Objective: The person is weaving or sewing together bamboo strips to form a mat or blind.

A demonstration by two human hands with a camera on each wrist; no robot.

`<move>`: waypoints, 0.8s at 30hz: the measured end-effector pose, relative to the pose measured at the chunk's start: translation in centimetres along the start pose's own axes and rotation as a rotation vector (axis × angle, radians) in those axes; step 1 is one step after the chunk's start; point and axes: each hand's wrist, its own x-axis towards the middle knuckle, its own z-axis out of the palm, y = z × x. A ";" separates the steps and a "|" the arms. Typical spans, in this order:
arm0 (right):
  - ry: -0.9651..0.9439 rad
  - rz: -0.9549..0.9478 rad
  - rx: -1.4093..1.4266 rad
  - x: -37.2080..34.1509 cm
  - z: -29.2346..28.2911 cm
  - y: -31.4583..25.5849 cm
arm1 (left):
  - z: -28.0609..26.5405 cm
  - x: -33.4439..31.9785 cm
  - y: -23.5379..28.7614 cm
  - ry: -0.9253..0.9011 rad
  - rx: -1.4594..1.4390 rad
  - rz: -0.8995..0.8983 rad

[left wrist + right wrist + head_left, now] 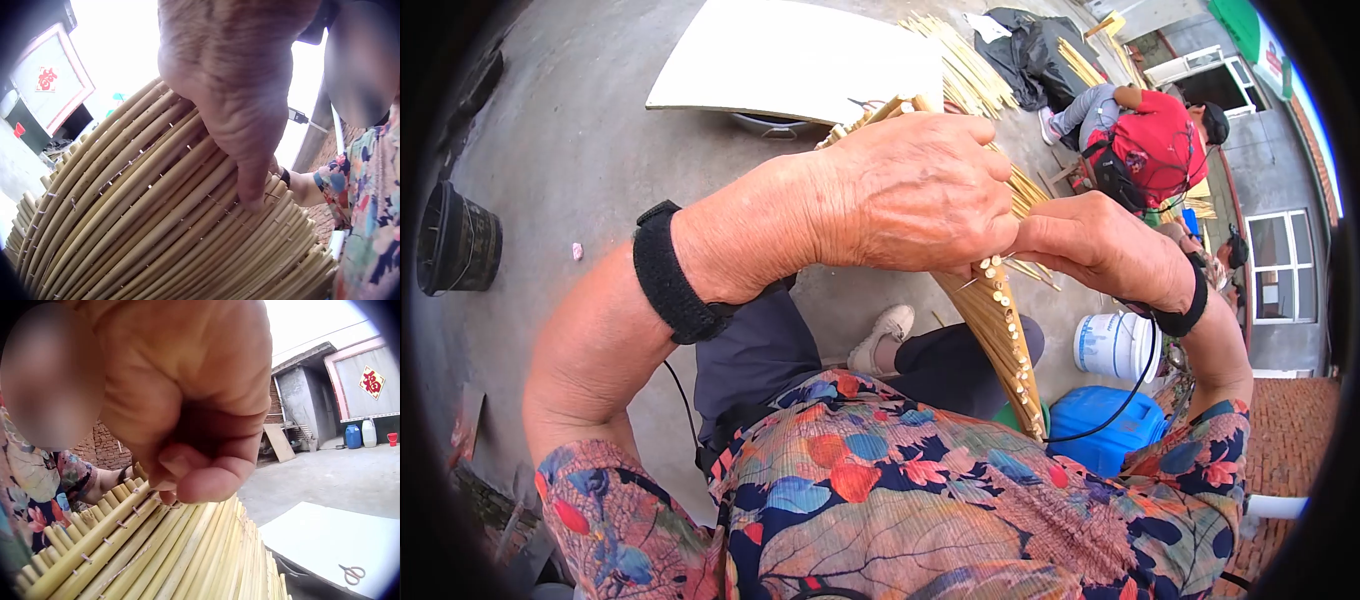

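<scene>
A curved panel of pale stalks [150,206], stitched together with thread, stands between the person's hands over the lap. The left hand [915,190] grips its upper edge; in the left wrist view the thumb [251,181] presses flat on the stalks. Close against it, the right hand [1090,240] has curled fingers, and its fingertips [212,484] pinch at the panel's edge in the right wrist view. Any thread or needle between them is hidden. Short cut stalk ends [1005,310] line the side facing the body. A thin needle-like sliver [969,284] shows beneath the hands.
A white board [800,60] lies ahead to the left, with scissors [352,574] on it. Loose stalks [965,65] are spread beyond. Another person in red [1150,150] crouches at the right. A white bucket [1115,345] and a blue container [1105,425] stand nearby; a black bucket [460,240] is at far left.
</scene>
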 end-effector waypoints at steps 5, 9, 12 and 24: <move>0.015 -0.024 0.020 -1.2 0.4 0.9 | 0.8 0.8 0.1 0.011 -0.004 -0.009; 0.047 -0.090 0.057 -0.9 0.6 1.8 | 0.5 0.8 0.1 -0.008 -0.040 -0.018; 0.062 -0.087 0.059 -1.2 1.0 1.4 | 0.5 1.0 0.5 -0.053 -0.010 -0.030; 0.114 -0.013 0.165 -1.3 1.9 -0.1 | 0.3 1.1 1.2 -0.044 0.018 -0.016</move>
